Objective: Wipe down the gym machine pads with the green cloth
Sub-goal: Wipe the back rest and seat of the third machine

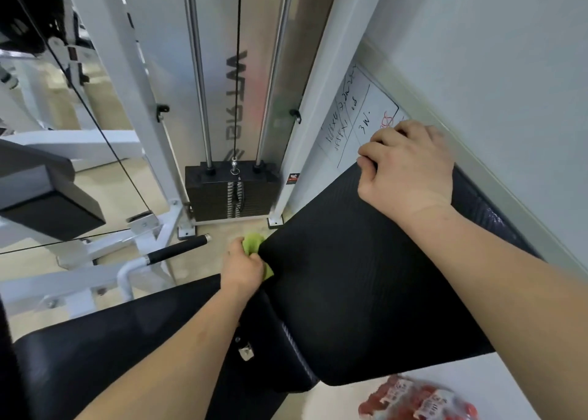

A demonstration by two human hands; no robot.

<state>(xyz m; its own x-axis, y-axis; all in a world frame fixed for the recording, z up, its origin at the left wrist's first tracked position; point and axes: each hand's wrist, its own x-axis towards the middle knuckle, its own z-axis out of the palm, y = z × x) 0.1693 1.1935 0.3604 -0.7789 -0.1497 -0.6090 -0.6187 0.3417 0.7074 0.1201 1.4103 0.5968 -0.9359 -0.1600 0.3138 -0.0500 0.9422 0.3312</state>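
Head cam: left hand (243, 268) scrunches the green cloth (251, 243) against one edge of the pad (350, 292), right hand (405, 168) grips its top edge. Mid-job, I'd guess

Handwritten "3W." on white board (370, 109), large vertical lettering on silver panel (219, 37) not legible

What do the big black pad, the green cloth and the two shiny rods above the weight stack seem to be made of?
The black pad: probably vinyl or synthetic leather; matte, fine grain. The green cloth: soft fabric, perhaps microfibre; it bunches in the left hand. The rods: polished metal, likely chromed steel; bright reflections.
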